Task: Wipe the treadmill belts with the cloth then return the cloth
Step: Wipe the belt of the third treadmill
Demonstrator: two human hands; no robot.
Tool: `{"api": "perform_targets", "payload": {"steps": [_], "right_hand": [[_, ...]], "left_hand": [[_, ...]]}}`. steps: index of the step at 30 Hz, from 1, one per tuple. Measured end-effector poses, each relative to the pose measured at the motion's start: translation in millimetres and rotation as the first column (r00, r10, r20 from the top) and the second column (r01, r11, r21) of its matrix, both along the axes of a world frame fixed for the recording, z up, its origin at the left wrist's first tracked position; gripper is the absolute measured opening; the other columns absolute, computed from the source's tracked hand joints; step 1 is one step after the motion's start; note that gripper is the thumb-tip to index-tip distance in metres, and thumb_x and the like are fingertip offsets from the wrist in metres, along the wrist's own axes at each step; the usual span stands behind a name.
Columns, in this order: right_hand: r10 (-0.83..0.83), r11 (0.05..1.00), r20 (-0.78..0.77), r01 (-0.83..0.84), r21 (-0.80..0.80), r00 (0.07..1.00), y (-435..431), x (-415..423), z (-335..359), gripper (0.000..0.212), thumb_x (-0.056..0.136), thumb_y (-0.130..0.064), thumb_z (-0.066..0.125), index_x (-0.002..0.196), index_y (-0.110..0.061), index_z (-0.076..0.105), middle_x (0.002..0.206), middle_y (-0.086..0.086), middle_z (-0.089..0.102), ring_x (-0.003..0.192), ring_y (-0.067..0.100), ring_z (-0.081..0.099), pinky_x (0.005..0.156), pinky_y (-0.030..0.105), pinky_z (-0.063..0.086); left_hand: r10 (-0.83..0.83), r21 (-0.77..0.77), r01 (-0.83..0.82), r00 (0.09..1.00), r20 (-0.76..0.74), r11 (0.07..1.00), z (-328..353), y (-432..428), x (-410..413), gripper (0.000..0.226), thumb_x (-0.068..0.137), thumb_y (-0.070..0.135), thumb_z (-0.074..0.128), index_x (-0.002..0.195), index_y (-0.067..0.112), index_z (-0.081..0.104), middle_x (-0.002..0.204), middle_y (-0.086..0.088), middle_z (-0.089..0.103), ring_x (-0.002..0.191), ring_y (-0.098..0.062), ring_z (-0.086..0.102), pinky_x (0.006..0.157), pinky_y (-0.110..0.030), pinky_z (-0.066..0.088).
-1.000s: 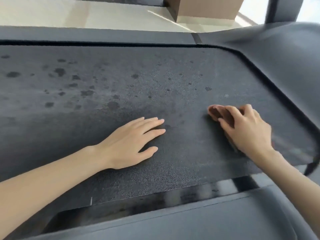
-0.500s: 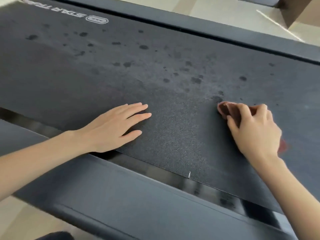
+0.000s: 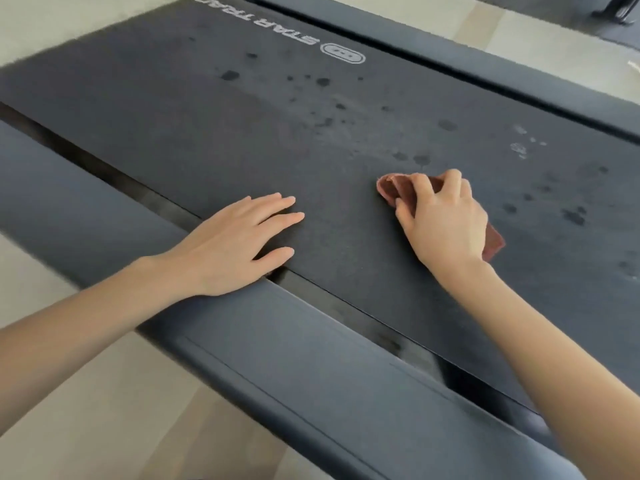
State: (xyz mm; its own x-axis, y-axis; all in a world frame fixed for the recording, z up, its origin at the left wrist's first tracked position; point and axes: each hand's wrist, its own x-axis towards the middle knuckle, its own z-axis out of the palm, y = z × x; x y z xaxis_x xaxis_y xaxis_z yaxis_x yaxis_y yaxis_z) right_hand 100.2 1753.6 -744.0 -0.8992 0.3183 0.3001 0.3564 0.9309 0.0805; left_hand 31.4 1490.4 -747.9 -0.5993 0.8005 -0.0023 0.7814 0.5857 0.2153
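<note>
Right hand (image 3: 446, 220) grips a bunched reddish-brown cloth (image 3: 394, 188), fingers curled over it & pressing it down on the dark grey textured treadmill belt (image 3: 242, 133), mid-belt. One corner of the cloth pokes out ahead of the fingertips, another past the hand's outer edge. Left hand (image 3: 235, 244) holds nothing: fingers straight & slightly spread, palm down at the belt's near edge, heel of the hand on the smooth dark grey side rail (image 3: 311, 358). Hands lie near each other, not touching. Dark round spots (image 3: 323, 81) speckle the belt beyond the cloth & to its right; a few pale smudges (image 3: 519, 147) sit farther right. White "STAR TRAC" lettering (image 3: 277, 32) w/ an oval badge reads upside down at the belt's far end. Pale beige floor (image 3: 86, 393) shows beside the machine.
</note>
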Motion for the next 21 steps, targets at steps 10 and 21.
{"api": "perform_targets", "payload": {"steps": [10,21], "right_hand": [[0.077,0.997,0.028,-0.077,-0.026,0.997,-113.9,-127.9,1.2,0.04,0.096,-0.04,0.044,0.126,-0.013,0.05,0.117,0.018,0.045,0.105,0.036,0.047,0.063,0.036,0.032],[0.182,0.966,0.08,-0.164,-0.198,0.98,-226.7,-192.3,12.4,0.04,0.094,-0.043,0.047,0.126,-0.02,0.051,0.118,0.012,0.045,0.109,0.032,0.048,0.068,0.035,0.035]], "left_hand": [[0.104,-0.028,-0.103,0.995,0.009,0.994,-4.5,-122.4,-92.0,0.061,0.088,0.058,0.016,0.144,0.038,0.027,0.156,0.012,0.016,0.144,-0.007,0.007,0.117,-0.036,0.009],[0.301,0.0,-0.301,0.953,-0.036,0.954,-1.4,-248.1,-123.2,0.06,0.089,0.06,0.014,0.145,0.04,0.026,0.156,0.008,0.018,0.144,-0.011,0.008,0.117,-0.036,0.003]]}}
